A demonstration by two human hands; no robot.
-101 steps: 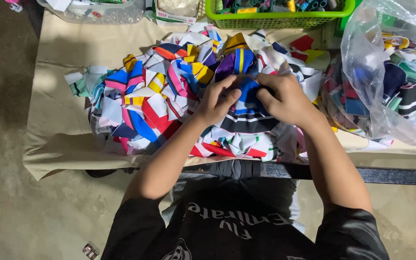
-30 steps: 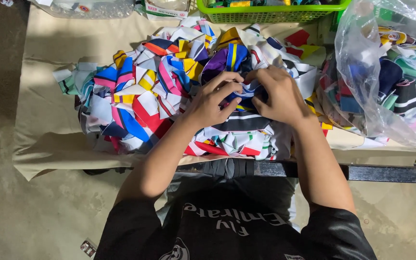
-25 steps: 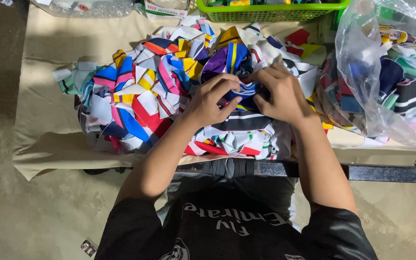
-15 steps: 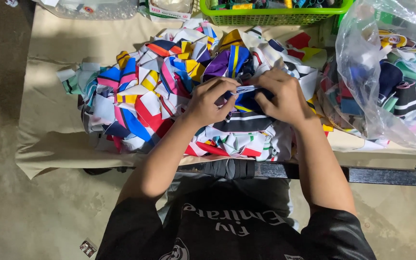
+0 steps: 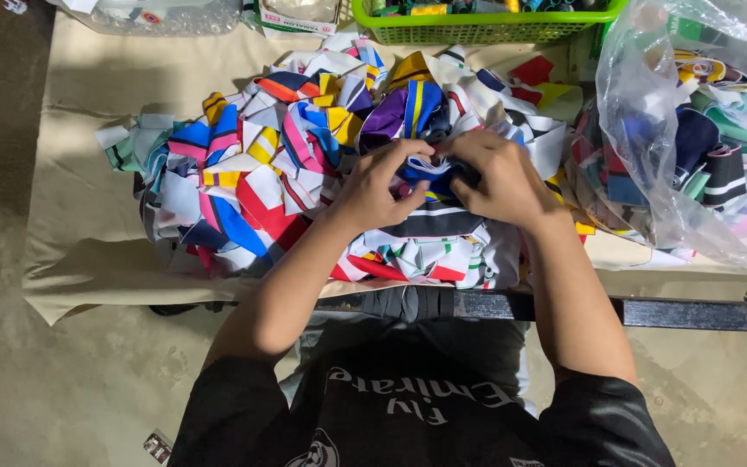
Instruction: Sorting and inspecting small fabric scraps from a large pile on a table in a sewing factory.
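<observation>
On the desk: a desk (image 5: 88, 259) under a tan cloth carries a wide heap of fabric scraps (image 5: 252, 182) in many colours, striped, plain and patterned.
Left hand: the left hand (image 5: 378, 186) is curled, fingers and thumb pinching the left edge of a small blue and white fabric piece (image 5: 432, 169).
Right hand: the right hand (image 5: 499, 180) is clenched on the right side of the same piece, knuckles up, covering most of it.
Piece held: it sits between the two hands, touching both, just above the top of the heap near its middle; only a narrow blue strip with a white edge shows.
Beneath the hands: a dark striped fabric (image 5: 438, 220) lies directly under the wrists, on the near side of the heap.
Right side: a clear plastic bag (image 5: 650, 104) full of more fabric pieces rests just beside the right forearm.
Far edge: a green plastic basket (image 5: 486, 30) stands beyond the heap, well apart from the hands.
Near edge: a dark metal bar (image 5: 693, 313) runs along the desk's front.
</observation>
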